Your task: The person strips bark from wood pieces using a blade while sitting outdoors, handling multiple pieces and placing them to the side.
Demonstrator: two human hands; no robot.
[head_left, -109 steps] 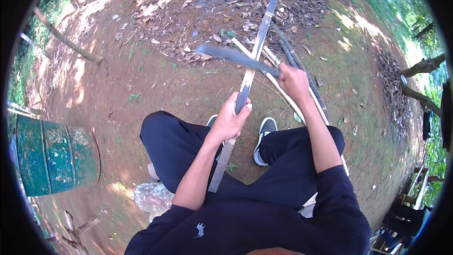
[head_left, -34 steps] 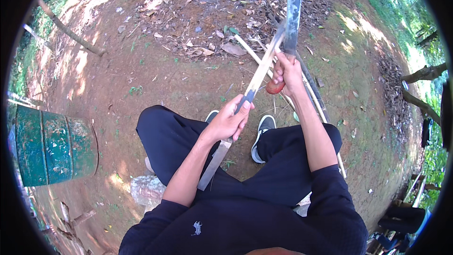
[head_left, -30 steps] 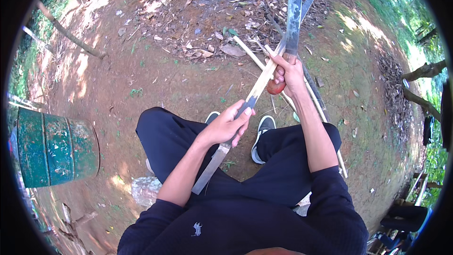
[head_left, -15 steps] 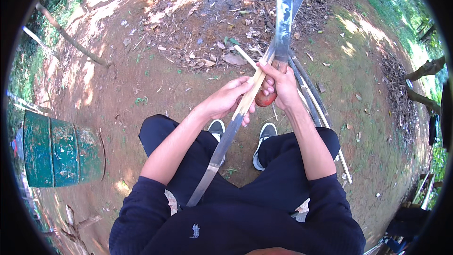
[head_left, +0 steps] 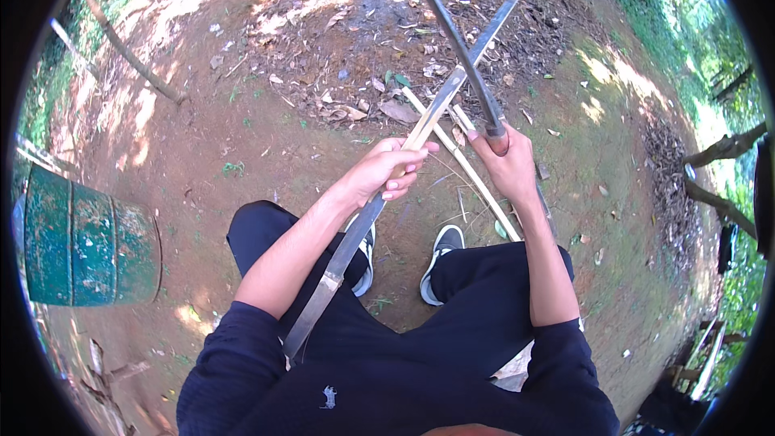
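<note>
I have the strip (head_left: 429,119), dark with a pale stretch near its middle, running slantwise ahead of the body: its near end lies over the left thigh, its far end points away and to the right. The left hand (head_left: 383,169) is wrapped around it about midway, so its long axis passes straight through that grip. The right hand (head_left: 507,163), apart from the strip on its right side, has its fingers folded firmly around the handle of a machete (head_left: 479,87).

The relation I judge to matter most is the crossing: the blade slants forward and left over the strip, beyond the left hand, making an X. I can't tell whether they touch, nor which way the cutting edge faces. Of the two hands, the right is nearer that crossing.

Below, a pale stick (head_left: 476,178) lies on the ground between the hands and the right knee. The shoes (head_left: 442,262) stand under the near half, knees on either side. Brown earth gives me width leftward as far as a green barrel (head_left: 93,242); ahead, leaf litter (head_left: 347,48) spreads beneath the blade's tip.
</note>
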